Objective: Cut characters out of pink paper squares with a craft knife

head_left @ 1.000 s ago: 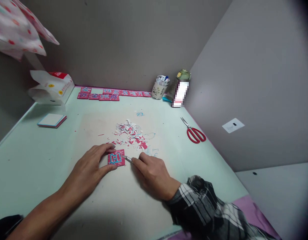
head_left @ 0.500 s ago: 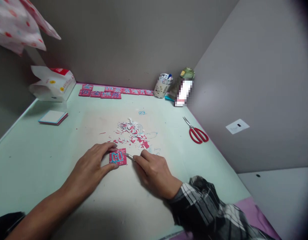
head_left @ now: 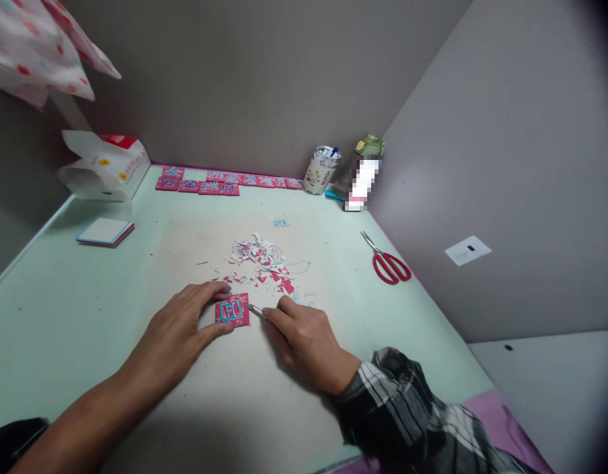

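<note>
Grey walls close in a pale green bench [head_left: 62, 296] set into a corner. At its far left lies a torn white and red box [head_left: 105, 172], and nearer, a small stack of square cards [head_left: 105, 232]. Along the back wall runs a row of pink cut squares [head_left: 220, 182].

Toward the middle, the left hand [head_left: 178, 332] rests flat on the bench, thumb and forefinger spread and pressing the near and far edges of 1 pink paper square [head_left: 233, 309] with a blue outlined character on it. Just beyond that square sits a heap of pink and white scraps [head_left: 262, 263].

The right hand [head_left: 304, 339] is closed around a thin craft knife [head_left: 256, 310], whose tip touches the right edge of the pink paper square.

Compared with half a second ago, almost nothing has moved: both hands, the square and the knife tip sit in the same spots. I judge this as a slow, careful cut in progress, not a change of grip.

Further right, a paper cup [head_left: 321, 171] holding pens stands by the wall, and red scissors [head_left: 390, 263] lie well apart from the hands.
</note>
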### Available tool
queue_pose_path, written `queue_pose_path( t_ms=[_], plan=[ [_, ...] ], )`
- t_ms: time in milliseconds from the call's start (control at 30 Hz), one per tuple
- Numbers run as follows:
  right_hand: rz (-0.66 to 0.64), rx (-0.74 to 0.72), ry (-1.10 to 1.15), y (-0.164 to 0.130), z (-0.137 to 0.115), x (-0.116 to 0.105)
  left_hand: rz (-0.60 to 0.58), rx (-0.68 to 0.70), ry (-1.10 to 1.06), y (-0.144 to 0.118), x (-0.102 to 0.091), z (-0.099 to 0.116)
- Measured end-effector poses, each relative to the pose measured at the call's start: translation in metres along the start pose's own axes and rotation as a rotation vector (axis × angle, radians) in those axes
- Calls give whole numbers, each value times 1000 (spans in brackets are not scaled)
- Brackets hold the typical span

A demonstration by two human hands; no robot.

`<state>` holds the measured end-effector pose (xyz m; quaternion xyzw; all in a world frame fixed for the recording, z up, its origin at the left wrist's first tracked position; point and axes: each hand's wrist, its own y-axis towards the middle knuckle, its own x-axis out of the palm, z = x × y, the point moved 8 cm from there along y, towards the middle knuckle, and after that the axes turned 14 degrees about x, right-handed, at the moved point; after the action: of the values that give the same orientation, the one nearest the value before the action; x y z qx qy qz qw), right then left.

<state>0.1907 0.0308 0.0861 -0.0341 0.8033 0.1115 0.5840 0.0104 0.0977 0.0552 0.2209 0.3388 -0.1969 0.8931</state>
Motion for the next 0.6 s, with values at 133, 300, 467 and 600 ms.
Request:
queue_pose_path(
  t_ms=[133,300,467,600],
  plan=[
    [-13,20,-33,4,-2,4,-2,8,6,1,-1,0],
    [-24,13,-49,1,-3,5,-2,8,9,0,-1,-1],
    [-15,33,-48,4,-3,6,-5,13,20,0,0,0],
    [-5,29,-43,5,-3,6,-2,11,26,0,0,0]
  ],
)
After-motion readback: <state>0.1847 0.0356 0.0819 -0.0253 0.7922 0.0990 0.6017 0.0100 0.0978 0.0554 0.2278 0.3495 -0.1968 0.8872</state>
